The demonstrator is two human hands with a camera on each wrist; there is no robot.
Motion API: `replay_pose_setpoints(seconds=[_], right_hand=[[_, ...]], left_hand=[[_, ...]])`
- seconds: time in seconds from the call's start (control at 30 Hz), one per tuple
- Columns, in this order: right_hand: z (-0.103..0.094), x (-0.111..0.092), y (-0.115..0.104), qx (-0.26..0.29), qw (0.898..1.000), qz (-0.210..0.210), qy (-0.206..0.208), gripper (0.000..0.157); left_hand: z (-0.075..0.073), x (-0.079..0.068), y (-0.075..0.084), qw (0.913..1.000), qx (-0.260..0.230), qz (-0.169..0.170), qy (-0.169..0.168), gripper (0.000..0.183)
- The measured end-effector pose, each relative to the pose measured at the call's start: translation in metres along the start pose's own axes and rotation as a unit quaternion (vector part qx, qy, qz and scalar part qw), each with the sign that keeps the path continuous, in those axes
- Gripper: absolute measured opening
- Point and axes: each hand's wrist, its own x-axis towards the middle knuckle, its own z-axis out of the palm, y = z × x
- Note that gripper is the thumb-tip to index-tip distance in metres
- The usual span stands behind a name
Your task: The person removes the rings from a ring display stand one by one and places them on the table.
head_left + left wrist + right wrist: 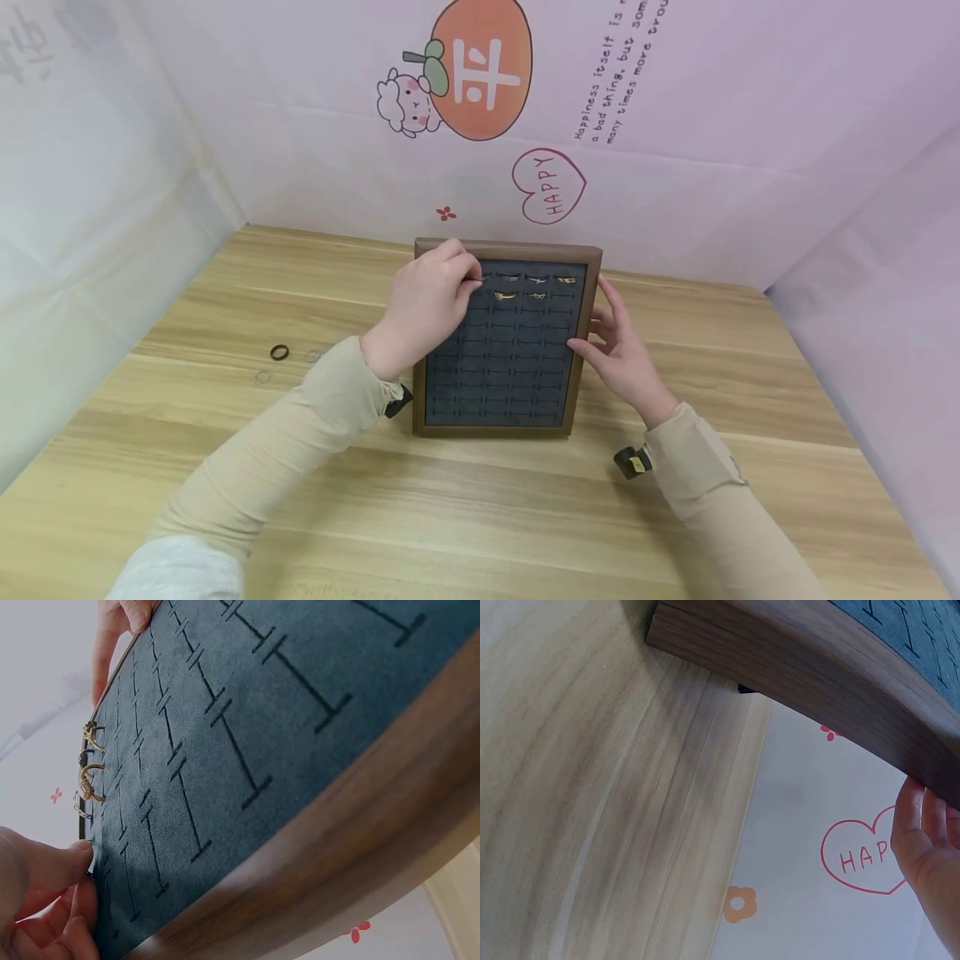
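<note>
Ring board [495,379] stood on table [480,517], right hand [622,358] holding its side. Left hand [426,300] pinched likely ring, hidden by fingers, near upper slots [562,296]. Step seemed ring going in; next likely needed gentle push. Black ring [280,352] lay left of board.

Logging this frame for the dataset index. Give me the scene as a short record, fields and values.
display: framed ring display, tilted up on the wooden table
seated rings: visible in the top two rows, including two gold-coloured rings in the second
loose rings: black ring and two pale rings, on the table left of the display
left hand: fingertips at the display's upper left; whether they hold a ring is hidden
right hand: grips the frame's right side, thumb on the front
backdrop: printed pale sheet
</note>
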Motion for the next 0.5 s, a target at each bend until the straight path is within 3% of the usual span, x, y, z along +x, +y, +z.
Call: replay_pose_setpoints(seconds=[0.5], right_hand=[[0.001, 0.000, -0.001, 0.002, 1.000, -0.010, 0.000, 0.093]], left_hand=[[0.004, -0.004, -0.011, 0.9989, -0.026, 0.031, 0.025, 0.004]])
